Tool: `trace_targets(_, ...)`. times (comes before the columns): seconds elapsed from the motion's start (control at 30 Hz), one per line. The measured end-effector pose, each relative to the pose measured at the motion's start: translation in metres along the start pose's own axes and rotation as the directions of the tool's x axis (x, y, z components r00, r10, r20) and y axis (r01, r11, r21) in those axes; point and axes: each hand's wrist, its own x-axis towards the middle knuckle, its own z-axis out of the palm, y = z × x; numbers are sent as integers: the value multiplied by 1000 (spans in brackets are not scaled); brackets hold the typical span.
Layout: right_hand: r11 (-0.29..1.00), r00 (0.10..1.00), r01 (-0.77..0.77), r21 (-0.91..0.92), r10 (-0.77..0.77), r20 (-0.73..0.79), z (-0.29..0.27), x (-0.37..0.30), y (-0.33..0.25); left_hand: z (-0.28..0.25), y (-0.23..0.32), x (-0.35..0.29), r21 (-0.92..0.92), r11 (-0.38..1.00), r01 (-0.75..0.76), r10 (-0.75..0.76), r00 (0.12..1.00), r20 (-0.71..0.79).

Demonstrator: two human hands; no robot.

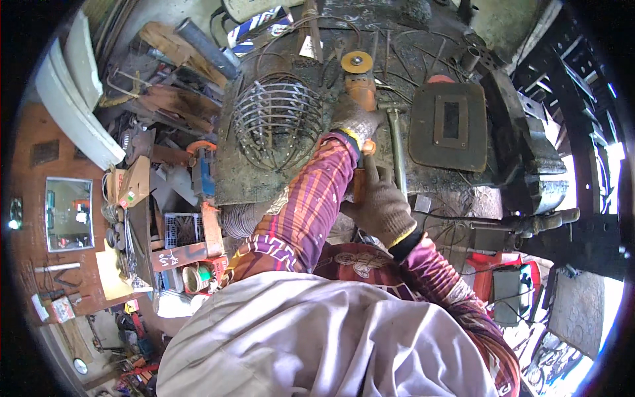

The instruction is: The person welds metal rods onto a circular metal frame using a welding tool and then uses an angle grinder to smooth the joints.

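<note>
An angle grinder point(360, 94) with an orange body and a yellow disc point(357, 63) lies over the dark workbench point(231, 192), disc end pointing away from me. My gloved left hand point(356, 120) is closed around the front of its body. Farther back, my gloved right hand point(383, 206) holds its rear part, with some fingers stretched forward along it. Left of the grinder sits a rounded cage of bent metal rods point(274, 119). Just right of my hands lies a metal bar with a crosspiece point(398, 149). Beyond it rests a dark welding shield point(448, 149) with a rectangular window.
Pliers point(336, 56), cables and thin rods lie along the bench's far side. A thick steel beam point(512, 126) borders its right. A clamp-like tool on a cable point(529, 223) hangs at the right. Shelves with scrap and a crate point(183, 229) stand left; a red-and-grey machine point(512, 294) sits lower right.
</note>
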Motion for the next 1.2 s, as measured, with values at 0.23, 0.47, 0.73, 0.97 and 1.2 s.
trace_targets(0.23,994,997,-70,81,69,18,35,-27,14,-17,-17,-6,71,990,-118,107,984,143)
trace_targets(0.47,964,971,-64,257,120,-208,67,-25,17,-56,-60,-77,-194,876,-441,469,873,134)
trace_targets(0.73,921,841,-249,300,359,-405,81,-38,-16,-121,-225,-114,-285,526,-802,824,563,-63)
trace_targets(0.97,858,594,-513,13,366,-716,99,-41,-79,-203,-324,-51,-228,538,-812,804,575,-150)
trace_targets(1.2,963,724,-256,83,248,-644,172,-45,-140,-227,-296,53,-42,430,-902,830,413,-374)
